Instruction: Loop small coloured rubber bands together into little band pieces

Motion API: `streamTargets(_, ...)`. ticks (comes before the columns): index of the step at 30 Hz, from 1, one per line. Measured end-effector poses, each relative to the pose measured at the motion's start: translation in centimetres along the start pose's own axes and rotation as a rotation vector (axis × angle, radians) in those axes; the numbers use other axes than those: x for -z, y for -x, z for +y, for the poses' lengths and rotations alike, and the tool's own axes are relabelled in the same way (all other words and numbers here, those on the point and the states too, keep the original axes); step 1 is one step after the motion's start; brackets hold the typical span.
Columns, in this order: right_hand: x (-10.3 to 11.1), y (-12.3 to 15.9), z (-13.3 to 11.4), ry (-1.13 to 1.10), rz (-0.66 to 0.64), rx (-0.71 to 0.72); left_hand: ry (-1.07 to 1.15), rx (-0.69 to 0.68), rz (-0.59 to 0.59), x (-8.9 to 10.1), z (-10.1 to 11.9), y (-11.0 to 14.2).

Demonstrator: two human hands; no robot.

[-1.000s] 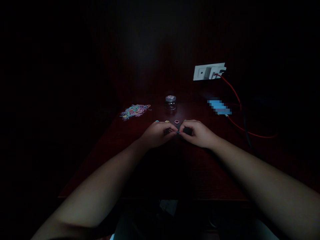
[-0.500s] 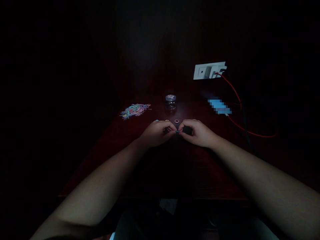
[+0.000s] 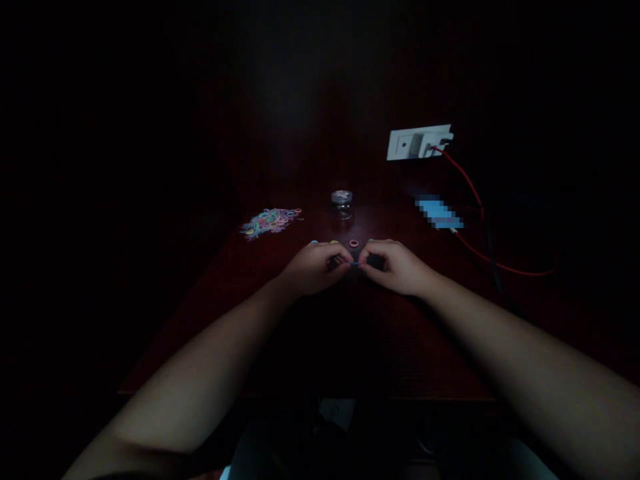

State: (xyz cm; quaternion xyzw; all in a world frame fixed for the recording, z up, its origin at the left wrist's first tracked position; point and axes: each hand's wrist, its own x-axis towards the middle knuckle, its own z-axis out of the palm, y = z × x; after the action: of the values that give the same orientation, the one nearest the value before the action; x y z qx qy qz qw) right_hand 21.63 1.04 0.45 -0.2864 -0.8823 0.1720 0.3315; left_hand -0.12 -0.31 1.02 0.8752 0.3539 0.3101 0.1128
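Observation:
Between my fingertips, low over the table, is a small blue hair tie (image 3: 355, 264). My left hand (image 3: 317, 267) pinches its left end with thumb and forefinger. The other end sits in the pinch of my right hand (image 3: 389, 265). Just beyond the fingers lies a pink hair tie (image 3: 354, 244). A yellow hair tie (image 3: 335, 243) and a light blue one (image 3: 315, 242) show in part behind my left hand. More small bands peek out behind my right hand, mostly hidden.
A heap of colourful hair ties (image 3: 273, 222) lies at the table's back left. A clear lidded jar (image 3: 341, 205) stands at the back middle. On the right are a blurred-out phone (image 3: 439, 212), its red cable (image 3: 475, 250) and a wall socket with a charger (image 3: 420, 143).
My fingertips have drawn slightly apart, so more of the blue hair tie shows between them. Everything else stays in place.

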Motion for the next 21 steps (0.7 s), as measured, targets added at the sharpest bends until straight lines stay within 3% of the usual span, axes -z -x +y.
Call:
streamTargets(14, 0.2, -0.1, -0.3, 0.035, 0.031, 0.001, 0.083, 0.002, -0.079, -0.1, -0.4, 0.2)
streamTargets(16, 0.6, -0.2, 0.4, 0.05, 0.115, -0.04, 0.068, 0.024, -0.048, 0.0, -0.7, 0.2)
streamTargets(21, 2.1, -0.2, 2.8, 0.055, 0.509, -0.271, 0.015, 0.166, 0.139, 0.0, -1.8, 0.2)
